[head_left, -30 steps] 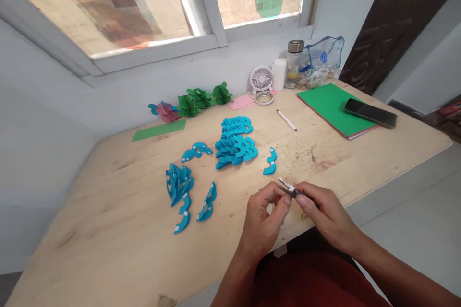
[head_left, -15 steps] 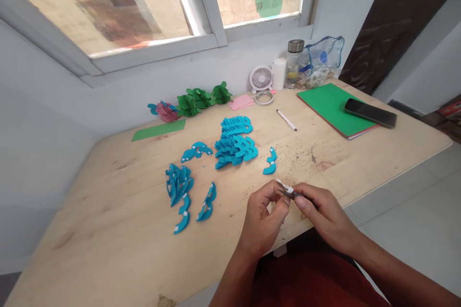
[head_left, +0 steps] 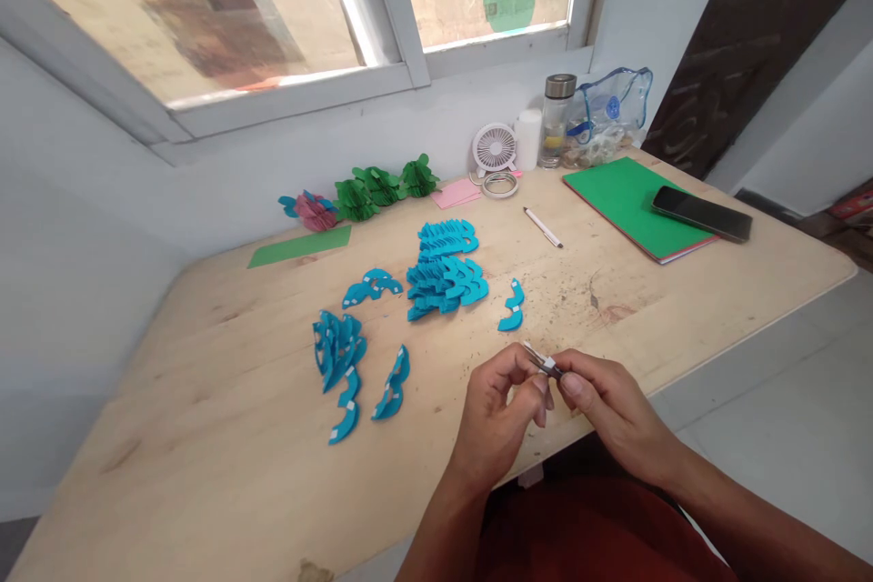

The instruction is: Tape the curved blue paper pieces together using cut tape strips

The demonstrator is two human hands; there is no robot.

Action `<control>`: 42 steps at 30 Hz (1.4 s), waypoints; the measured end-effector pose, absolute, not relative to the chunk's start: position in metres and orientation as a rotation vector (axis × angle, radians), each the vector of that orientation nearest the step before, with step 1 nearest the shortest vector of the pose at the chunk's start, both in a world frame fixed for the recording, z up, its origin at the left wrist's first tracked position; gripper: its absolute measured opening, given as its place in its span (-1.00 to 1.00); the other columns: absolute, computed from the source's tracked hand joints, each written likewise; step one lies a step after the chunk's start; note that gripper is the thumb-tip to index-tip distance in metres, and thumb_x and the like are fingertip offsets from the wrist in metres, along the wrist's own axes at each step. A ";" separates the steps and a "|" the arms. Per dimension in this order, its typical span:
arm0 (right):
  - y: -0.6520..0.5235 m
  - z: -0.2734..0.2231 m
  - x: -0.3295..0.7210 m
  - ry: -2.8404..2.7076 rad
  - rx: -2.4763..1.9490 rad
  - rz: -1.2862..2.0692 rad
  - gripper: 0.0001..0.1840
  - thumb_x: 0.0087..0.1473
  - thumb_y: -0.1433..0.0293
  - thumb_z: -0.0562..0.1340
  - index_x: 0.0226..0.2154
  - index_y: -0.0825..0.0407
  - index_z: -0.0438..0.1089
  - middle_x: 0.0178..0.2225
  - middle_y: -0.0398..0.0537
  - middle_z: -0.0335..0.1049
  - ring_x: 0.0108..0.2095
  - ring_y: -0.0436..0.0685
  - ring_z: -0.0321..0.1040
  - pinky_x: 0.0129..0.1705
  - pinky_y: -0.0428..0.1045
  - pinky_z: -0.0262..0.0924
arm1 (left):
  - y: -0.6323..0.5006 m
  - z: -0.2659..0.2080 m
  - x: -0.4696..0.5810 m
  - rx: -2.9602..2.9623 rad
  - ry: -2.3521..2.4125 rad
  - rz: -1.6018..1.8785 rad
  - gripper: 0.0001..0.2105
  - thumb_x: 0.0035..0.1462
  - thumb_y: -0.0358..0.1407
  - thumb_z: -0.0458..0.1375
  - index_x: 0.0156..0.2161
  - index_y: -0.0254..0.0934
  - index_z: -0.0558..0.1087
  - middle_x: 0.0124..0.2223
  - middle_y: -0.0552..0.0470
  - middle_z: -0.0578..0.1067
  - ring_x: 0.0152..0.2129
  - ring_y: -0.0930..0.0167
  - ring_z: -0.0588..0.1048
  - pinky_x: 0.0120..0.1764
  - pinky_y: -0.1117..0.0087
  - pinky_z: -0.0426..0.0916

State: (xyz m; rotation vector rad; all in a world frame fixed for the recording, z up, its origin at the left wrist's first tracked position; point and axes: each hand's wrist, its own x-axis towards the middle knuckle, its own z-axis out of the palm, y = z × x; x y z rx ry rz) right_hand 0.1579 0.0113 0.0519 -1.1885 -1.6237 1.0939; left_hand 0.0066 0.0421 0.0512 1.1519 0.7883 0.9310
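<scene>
Right hand point(head_left: 614, 405) pinches a small dark tool point(head_left: 556, 372) above the table point(head_left: 205, 464), near edge at six o'clock, blue paper piece point(head_left: 511, 321) close at eleven, room toward nine. Left hand point(head_left: 497, 409), half-curled at the tool (grip cannot be confirmed), shows its thumb lower than half a second ago.

1 black phone point(head_left: 702, 214), 1 white fan point(head_left: 495, 148), 1 bottle point(head_left: 554, 135) beside a clear bag point(head_left: 613, 109)

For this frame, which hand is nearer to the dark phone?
Right. The right hand is on the near side of the phone, toward its left; the left hand is farther left.
</scene>
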 end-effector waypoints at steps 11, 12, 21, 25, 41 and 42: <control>0.013 0.054 0.155 -1.641 -1.180 1.054 -0.68 0.27 0.30 0.01 -0.41 0.03 0.37 -0.45 -0.14 0.36 -0.43 -0.01 0.26 -0.34 -0.13 0.13 | 0.042 0.049 0.006 1.147 0.803 0.933 -0.83 0.06 -0.40 0.09 -0.54 -0.27 0.30 -0.60 0.13 0.33 -0.59 0.48 0.31 -0.42 0.44 0.23; 0.013 0.054 0.155 -1.647 -1.185 1.044 -0.67 0.27 0.30 0.01 -0.42 0.04 0.37 -0.45 -0.14 0.37 -0.43 0.00 0.27 -0.35 -0.13 0.14 | 0.042 0.049 0.006 1.146 0.802 0.931 -0.84 0.06 -0.40 0.09 -0.54 -0.27 0.30 -0.60 0.13 0.34 -0.60 0.49 0.30 -0.43 0.44 0.23; 0.012 0.050 0.156 -1.680 -1.259 0.956 -0.67 0.25 0.29 0.03 -0.43 0.04 0.39 -0.44 -0.09 0.42 -0.42 0.03 0.32 -0.35 -0.11 0.19 | 0.041 0.051 0.002 1.211 0.792 0.906 -0.79 0.10 -0.30 0.11 -0.53 -0.27 0.32 -0.58 0.11 0.34 -0.59 0.48 0.31 -0.41 0.43 0.24; 0.011 0.049 0.156 -1.706 -1.280 0.891 -0.69 0.24 0.28 0.04 -0.41 0.04 0.40 -0.44 -0.10 0.43 -0.43 0.03 0.34 -0.36 -0.10 0.20 | 0.041 0.051 0.001 1.216 0.775 0.905 -0.79 0.11 -0.29 0.11 -0.53 -0.27 0.32 -0.56 0.10 0.34 -0.57 0.47 0.31 -0.41 0.43 0.25; 0.011 0.049 0.161 -1.740 -1.313 0.884 -0.74 0.24 0.28 0.06 -0.28 0.04 0.41 -0.39 -0.08 0.44 -0.39 0.04 0.34 -0.35 -0.08 0.18 | 0.044 0.047 -0.008 1.264 0.818 0.933 -0.81 0.17 -0.23 0.10 -0.43 -0.28 0.37 -0.52 0.06 0.41 -0.50 0.42 0.37 -0.32 0.39 0.26; 0.011 0.050 0.160 -1.738 -1.313 0.903 -0.73 0.24 0.28 0.06 -0.29 0.04 0.41 -0.39 -0.09 0.44 -0.39 0.04 0.34 -0.34 -0.08 0.18 | 0.045 0.047 -0.008 1.269 0.816 0.928 -0.81 0.17 -0.22 0.10 -0.42 -0.27 0.37 -0.52 0.06 0.41 -0.49 0.42 0.37 -0.31 0.39 0.26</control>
